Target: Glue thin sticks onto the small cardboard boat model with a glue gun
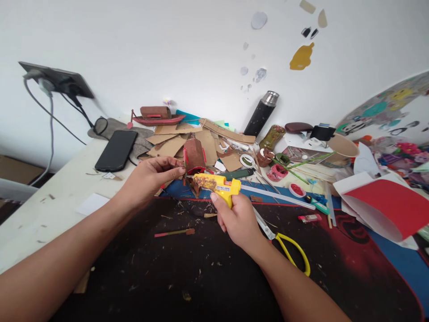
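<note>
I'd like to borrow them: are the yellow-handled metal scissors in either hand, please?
No, the yellow-handled metal scissors lie on the black-and-red mat.

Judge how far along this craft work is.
The red boat at the back looks assembled, canopy on. In hand: the left hand holds a brown piece while the right hand points the yellow glue gun at it. Probably left: finishing that gluing, perhaps fitting the painted stick lying loose on the black mat.

The label (222, 188) on the glue gun (231, 195) seems too blurred to read.
</note>
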